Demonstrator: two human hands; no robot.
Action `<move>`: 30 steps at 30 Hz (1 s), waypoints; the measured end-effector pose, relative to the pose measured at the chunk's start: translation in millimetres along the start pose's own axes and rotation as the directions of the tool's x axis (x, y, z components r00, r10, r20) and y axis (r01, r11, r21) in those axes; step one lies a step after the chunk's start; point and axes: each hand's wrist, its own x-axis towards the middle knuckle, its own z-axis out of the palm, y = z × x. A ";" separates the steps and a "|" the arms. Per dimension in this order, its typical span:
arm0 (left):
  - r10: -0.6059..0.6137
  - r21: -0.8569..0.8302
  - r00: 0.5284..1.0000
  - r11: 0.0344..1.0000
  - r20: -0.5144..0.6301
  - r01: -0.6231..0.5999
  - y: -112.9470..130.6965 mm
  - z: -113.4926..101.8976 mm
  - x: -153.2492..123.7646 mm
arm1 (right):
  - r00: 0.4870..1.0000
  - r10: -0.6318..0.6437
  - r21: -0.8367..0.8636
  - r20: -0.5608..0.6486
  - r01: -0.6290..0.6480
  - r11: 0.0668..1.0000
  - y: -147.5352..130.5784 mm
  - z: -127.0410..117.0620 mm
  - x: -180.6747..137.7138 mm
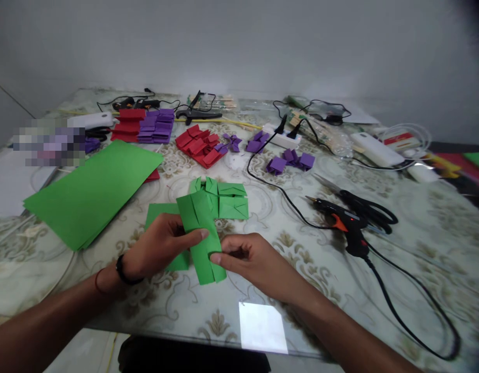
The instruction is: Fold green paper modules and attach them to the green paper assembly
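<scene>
Grips folded green paper strip [200, 256] between thumb and fingers of left hand [162, 241] and right hand [250, 256], over tabletop [258, 289] toward near edge, before folded green units [232, 203].

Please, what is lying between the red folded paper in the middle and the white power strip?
Purple folded paper, in two groups, lies between them; part of a black cord also passes there, in the head view.
</scene>
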 end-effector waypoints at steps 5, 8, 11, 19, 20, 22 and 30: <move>-0.002 0.050 1.000 0.999 -0.029 0.004 2.9 -3.9 0.8 | 1.000 0.002 -0.004 -0.026 -0.003 1.000 1.8 -0.1 0.4; 0.017 0.063 0.999 0.998 -0.044 -0.014 4.3 -5.8 1.8 | 0.999 0.036 0.029 -0.016 -0.035 0.999 1.1 -0.3 -0.1; 0.031 0.058 0.997 0.998 -0.074 -0.027 5.5 -7.1 3.1 | 0.998 0.064 0.079 0.003 -0.064 0.995 0.6 -0.4 -0.6; 0.052 0.023 0.990 0.998 -0.132 -0.050 8.8 -5.0 2.5 | 0.996 0.081 0.176 0.024 -0.084 0.981 1.8 -1.1 0.4; 0.052 0.023 0.990 0.999 -0.131 -0.049 8.6 -5.4 2.3 | 0.996 0.085 0.179 0.025 -0.088 0.980 1.8 -1.4 0.2; 0.044 0.014 0.990 0.999 -0.132 -0.042 7.4 -6.4 2.2 | 0.996 0.086 0.155 0.027 -0.089 0.984 0.7 -1.8 -0.8; 0.026 -0.046 0.975 0.999 0.220 -0.016 4.3 -0.5 -0.9 | 0.989 -0.108 0.015 -0.099 0.110 0.994 -6.8 -1.5 -3.2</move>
